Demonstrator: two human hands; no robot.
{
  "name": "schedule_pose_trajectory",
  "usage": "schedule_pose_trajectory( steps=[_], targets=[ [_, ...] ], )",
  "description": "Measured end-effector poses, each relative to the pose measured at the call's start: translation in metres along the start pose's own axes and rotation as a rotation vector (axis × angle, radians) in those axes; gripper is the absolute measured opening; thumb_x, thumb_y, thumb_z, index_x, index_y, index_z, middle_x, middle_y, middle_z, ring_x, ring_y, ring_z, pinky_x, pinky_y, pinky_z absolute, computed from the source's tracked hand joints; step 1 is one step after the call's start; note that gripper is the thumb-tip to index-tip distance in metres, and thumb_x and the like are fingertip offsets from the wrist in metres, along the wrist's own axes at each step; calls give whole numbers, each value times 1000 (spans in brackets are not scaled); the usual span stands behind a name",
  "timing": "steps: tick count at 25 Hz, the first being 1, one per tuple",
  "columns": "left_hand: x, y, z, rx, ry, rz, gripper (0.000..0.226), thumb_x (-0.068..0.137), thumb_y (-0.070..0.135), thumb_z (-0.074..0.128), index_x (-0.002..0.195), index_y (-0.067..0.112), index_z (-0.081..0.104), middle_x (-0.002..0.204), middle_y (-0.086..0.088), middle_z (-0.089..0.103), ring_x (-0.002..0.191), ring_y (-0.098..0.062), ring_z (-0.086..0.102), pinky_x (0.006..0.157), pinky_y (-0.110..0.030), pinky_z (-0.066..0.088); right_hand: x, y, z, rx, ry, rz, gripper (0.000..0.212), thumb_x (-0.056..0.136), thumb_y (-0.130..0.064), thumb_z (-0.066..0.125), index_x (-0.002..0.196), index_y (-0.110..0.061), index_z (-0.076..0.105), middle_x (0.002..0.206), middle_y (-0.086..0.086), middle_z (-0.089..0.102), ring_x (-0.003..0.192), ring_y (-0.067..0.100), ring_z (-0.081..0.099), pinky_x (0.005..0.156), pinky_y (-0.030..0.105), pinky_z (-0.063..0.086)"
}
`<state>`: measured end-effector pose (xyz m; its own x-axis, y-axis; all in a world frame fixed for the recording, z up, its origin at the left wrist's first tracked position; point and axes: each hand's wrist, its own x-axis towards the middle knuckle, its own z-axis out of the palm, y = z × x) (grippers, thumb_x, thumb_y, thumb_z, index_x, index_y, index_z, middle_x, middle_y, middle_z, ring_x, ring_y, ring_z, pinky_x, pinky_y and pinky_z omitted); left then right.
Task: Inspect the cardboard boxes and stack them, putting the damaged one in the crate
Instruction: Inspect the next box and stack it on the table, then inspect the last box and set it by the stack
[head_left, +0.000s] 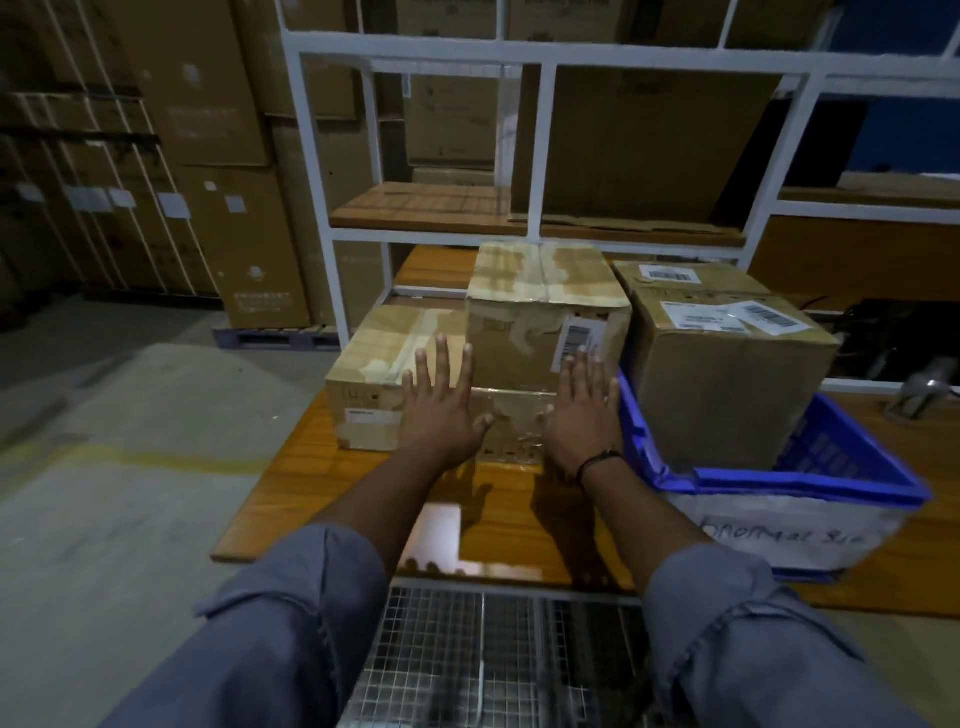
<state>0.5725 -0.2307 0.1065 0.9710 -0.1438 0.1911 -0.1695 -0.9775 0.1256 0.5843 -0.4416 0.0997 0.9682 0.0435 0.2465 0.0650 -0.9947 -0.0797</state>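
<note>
A taped cardboard box (545, 306) sits on top of a lower box (514, 426) on the wooden table (322, 467). Another taped box (374, 374) stands beside them on the left. A bigger box with barcode labels (727, 358) sits in the blue crate (810, 478) at the right. My left hand (441, 405) and my right hand (584, 410) are stretched out flat, fingers straight and spread, in front of the stacked pair. I cannot tell whether they touch the cardboard. Neither hand holds anything.
A white metal rack (535, 156) with wooden shelves stands just behind the boxes. Tall stacks of cartons (171, 156) fill the left wall. A wire mesh surface (493, 665) lies below my arms. Concrete floor (104, 467) lies to the left.
</note>
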Motion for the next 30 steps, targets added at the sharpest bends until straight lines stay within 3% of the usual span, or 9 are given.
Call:
schedule_pose_trajectory(
  steps=[5,9,15,23,30],
  targets=[
    [-60,-51,21,12,160,-81,98,98,69,41,163,24,-18,165,-13,-34,154,-43,-23,124,-61,-4,-36,-55,39,42,12,-129,77,107,-40,37,164,-8,-4,169,19,-19,158,36,-15,127,55,-1],
    [-117,-98,35,46,147,-217,93,96,75,26,164,23,-14,168,-15,-26,155,-46,-14,124,-63,1,-62,-120,56,75,-26,-275,78,108,-44,37,165,-10,-3,169,21,-18,157,39,-16,127,57,-4],
    [-231,-176,50,48,149,-438,91,97,74,25,165,22,-6,169,-17,-21,155,-49,-10,123,-65,6,-118,-233,85,133,-125,-509,77,107,-48,38,165,-12,2,170,22,-13,156,45,-12,125,61,-2],
    [-416,-230,89,19,8,-836,90,96,73,15,165,20,-9,168,-21,-22,154,-52,-10,123,-64,3,-244,-350,138,133,-334,-822,73,108,-48,34,165,-14,4,171,20,-7,156,46,-12,124,61,-7],
    [-564,-222,138,-80,-141,-1180,90,93,75,6,163,23,-15,167,-19,-26,153,-53,-10,124,-63,-2,-366,-384,196,37,-589,-1039,72,108,-48,30,166,-15,3,172,17,-7,157,42,-13,124,60,-7]
  ],
)
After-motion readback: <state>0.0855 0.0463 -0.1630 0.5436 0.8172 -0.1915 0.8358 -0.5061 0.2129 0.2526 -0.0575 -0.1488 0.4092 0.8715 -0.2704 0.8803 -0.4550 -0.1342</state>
